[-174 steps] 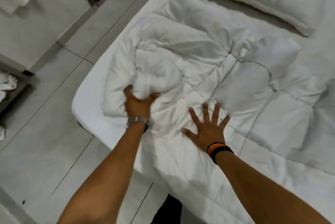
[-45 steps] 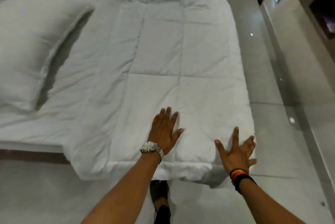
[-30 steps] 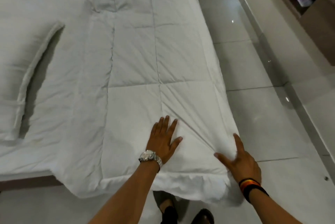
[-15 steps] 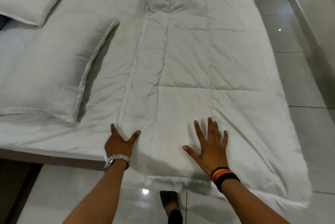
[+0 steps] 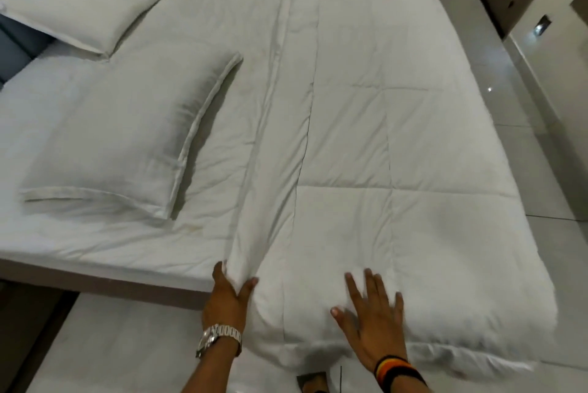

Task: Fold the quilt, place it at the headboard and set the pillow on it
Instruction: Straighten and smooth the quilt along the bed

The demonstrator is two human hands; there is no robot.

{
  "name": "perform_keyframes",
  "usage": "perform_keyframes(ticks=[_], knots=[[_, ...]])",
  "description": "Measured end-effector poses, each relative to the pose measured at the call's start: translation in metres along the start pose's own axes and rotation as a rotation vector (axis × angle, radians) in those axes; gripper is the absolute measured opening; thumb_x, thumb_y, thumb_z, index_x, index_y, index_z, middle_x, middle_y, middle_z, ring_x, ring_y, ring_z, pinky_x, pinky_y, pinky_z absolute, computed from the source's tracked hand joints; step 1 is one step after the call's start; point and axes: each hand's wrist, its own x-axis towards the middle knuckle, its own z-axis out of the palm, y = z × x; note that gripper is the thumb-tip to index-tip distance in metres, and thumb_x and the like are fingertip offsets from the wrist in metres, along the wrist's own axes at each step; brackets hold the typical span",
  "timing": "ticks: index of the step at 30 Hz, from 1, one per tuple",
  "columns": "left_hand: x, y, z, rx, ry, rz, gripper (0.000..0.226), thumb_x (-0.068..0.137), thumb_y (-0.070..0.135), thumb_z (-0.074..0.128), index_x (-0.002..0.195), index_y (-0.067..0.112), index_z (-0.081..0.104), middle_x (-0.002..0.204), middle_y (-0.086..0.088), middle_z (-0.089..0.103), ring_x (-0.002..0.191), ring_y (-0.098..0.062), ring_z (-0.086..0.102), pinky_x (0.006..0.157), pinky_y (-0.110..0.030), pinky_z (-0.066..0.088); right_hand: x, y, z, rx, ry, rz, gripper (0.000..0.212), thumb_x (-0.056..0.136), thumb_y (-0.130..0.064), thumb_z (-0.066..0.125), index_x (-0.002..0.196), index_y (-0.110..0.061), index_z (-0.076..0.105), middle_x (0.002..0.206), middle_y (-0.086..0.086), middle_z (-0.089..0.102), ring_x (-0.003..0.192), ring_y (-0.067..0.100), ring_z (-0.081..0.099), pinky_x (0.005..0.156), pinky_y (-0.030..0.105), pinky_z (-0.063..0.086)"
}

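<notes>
I see the quilt [image 5: 381, 144] folded lengthwise along the bed's right side. My left hand [image 5: 227, 294] pinches its near-left corner; my right hand [image 5: 372, 325] presses flat, fingers spread. 2 pillows: the large pillow [image 5: 117, 138] lies left.

Dim, flat indoor light, greyish cast; white bedding reads dull grey. Small glare spots on glossy floor tiles [image 5: 541, 125] at right, brightest near far right wall, one faint reflection on near floor. Soft shadow along right edge of large pillow [image 5: 121, 144], thin dark line down fold of quilt [image 5: 366, 138]. Right hand [image 5: 374, 322] slightly motion-blurred at fingertips; left hand [image 5: 227, 295] sharper. Wide-angle bowing at frame edges, bed lines curve. Overall soft, compression smear on fabric texture.
</notes>
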Motion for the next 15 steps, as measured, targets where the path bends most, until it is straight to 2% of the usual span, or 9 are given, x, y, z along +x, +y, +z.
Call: perform_keyframes(ticks=[3,5,7,9,12,15], knots=[[-0.022,-0.004,0.001,-0.099,0.067,-0.014,0.111,0.083,0.07,0.067,0.164,0.021,0.011,0.146,-0.023,0.055,0.125,-0.045,0.059,0.095,-0.05,0.051,-0.027,0.011,0.0,0.078,0.051,0.025,0.08,0.085,-0.089,-0.002,0.156,-0.055,-0.018,0.168,-0.006,-0.027,0.156,0.017,-0.022,0.124,0.057,-0.011],[-0.05,-0.017,0.004,-0.173,0.158,-0.063,0.113,0.083,0.068,0.069,0.165,0.016,0.011,0.152,-0.027,0.047,0.134,-0.049,0.05,0.106,-0.058,0.045,-0.057,0.028,0.004,0.229,0.093,0.128,0.08,0.089,-0.086,0.015,0.159,-0.054,-0.007,0.168,-0.008,-0.024,0.158,0.018,-0.016,0.125,0.056,-0.007],[-0.078,-0.032,0.015,-0.278,0.193,-0.111,0.114,0.083,0.064,0.071,0.165,0.016,0.007,0.16,-0.027,0.037,0.141,-0.05,0.041,0.112,-0.063,0.038,-0.083,0.049,0.012,0.466,0.212,0.289,0.08,0.09,-0.08,0.033,0.159,-0.054,0.002,0.172,-0.004,-0.017,0.16,0.022,-0.006,0.127,0.054,0.002],[-0.105,-0.045,0.037,-0.41,0.096,-0.151,0.114,0.086,0.057,0.074,0.165,0.023,0.0,0.166,-0.022,0.027,0.145,-0.046,0.038,0.115,-0.06,0.035,-0.102,0.075,0.022,0.718,0.282,0.482,0.084,0.087,-0.078,0.044,0.156,-0.059,-0.001,0.173,0.003,-0.017,0.16,0.028,0.0,0.127,0.051,0.013],[-0.122,-0.06,0.073,-0.55,0.002,-0.207,0.107,0.092,0.057,0.066,0.164,0.034,-0.01,0.168,-0.013,0.026,0.147,-0.037,0.038,0.118,-0.049,0.032,-0.11,0.107,0.039,1.032,0.331,0.737,0.099,0.083,-0.079,0.053,0.156,-0.06,-0.011,0.17,0.012,-0.023,0.158,0.037,0.01,0.124,0.052,0.023],[-0.106,-0.062,0.117,-0.579,0.022,-0.201,0.098,0.1,0.061,0.048,0.161,0.031,-0.022,0.172,-0.007,0.014,0.152,-0.029,0.03,0.124,-0.042,0.024,-0.087,0.139,0.057,1.148,0.439,0.838,0.113,0.076,-0.083,0.058,0.156,-0.057,-0.018,0.17,0.012,-0.022,0.159,0.031,-0.001,0.124,0.057,0.022]])
